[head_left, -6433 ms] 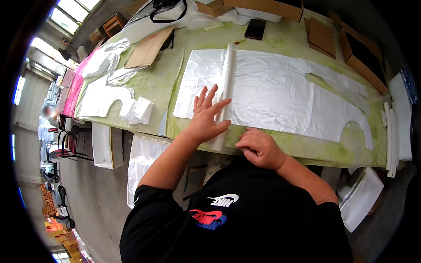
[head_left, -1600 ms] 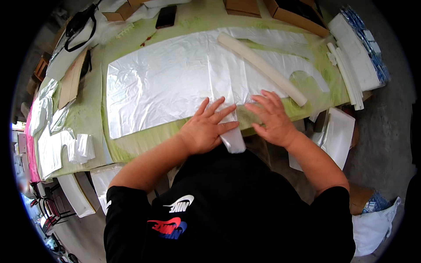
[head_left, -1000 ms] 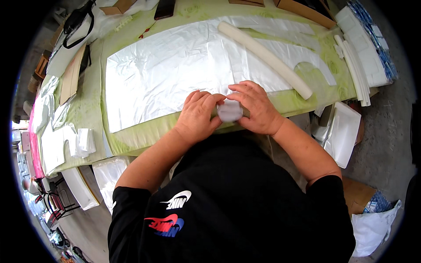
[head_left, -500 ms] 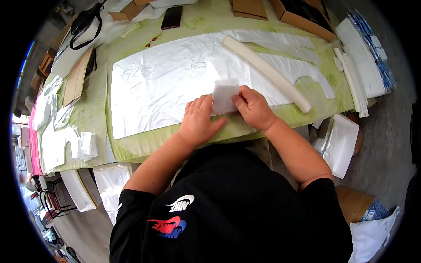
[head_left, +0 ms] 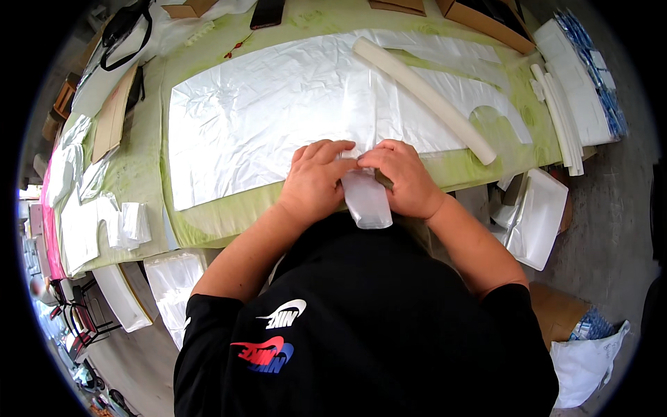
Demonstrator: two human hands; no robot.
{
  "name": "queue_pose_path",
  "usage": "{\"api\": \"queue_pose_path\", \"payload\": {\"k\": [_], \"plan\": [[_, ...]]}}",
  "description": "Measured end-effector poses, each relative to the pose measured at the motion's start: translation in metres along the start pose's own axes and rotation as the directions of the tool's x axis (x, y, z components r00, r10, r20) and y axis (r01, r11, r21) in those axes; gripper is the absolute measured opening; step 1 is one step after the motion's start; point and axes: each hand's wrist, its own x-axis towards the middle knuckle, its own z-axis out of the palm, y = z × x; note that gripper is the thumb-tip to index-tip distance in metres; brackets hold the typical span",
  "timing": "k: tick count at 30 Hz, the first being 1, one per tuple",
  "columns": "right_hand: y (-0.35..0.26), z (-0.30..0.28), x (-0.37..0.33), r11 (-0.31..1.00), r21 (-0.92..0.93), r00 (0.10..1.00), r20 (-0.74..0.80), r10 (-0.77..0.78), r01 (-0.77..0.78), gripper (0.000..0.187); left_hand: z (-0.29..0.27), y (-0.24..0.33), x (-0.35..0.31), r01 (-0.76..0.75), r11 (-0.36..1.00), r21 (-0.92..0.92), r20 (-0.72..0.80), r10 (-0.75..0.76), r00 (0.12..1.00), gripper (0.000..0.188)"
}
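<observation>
A small translucent white plastic packet (head_left: 368, 205), flat and oblong, is between my hands at the near edge of the table. Its lower end hangs toward my shirt. My left hand (head_left: 309, 179) is closed on its upper left side, thumb and fingers at the top end. From the other side my right hand (head_left: 406, 179) pinches the same top end, fingers bent over it. The fingertips nearly meet, and they hide part of the packet's top. Beyond them a large shiny white plastic sheet (head_left: 250, 125), shaped like an apron or gown, lies spread out.
A long cream tube (head_left: 424, 97) lies slantwise across the sheet on the green-patterned tablecloth (head_left: 215, 226). A phone (head_left: 267, 12) and cardboard boxes (head_left: 486, 24) sit at the far side. Folded white plastic (head_left: 135, 224) lies at left, thin white rolls (head_left: 559, 118) at right. A white bin (head_left: 538, 219) stands below the right edge.
The packet has come nearer to my body and its free end now points down toward me instead of away. My left hand has closed onto its top, beside the right.
</observation>
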Motion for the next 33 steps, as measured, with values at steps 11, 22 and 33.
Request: {"api": "queue_pose_path", "payload": {"k": [11, 22, 33], "plan": [[-0.002, 0.003, 0.008, 0.882, 0.169, 0.886, -0.077, 0.457, -0.440, 0.018, 0.000, 0.001, 0.006, 0.228, 0.969, -0.092, 0.003, -0.229, 0.973, 0.046], [-0.003, -0.011, 0.049, 0.641, -0.094, 0.623, 0.166, 0.765, -0.762, 0.030, 0.001, -0.001, 0.021, 0.275, 0.962, -0.001, 0.064, -0.274, 0.960, 0.065], [-0.020, -0.007, 0.027, 0.615, 0.057, 0.617, 0.115, 0.779, -0.787, 0.045, 0.009, -0.009, 0.038, -0.027, 0.965, 0.261, 0.371, -0.074, 0.926, 0.089]]}}
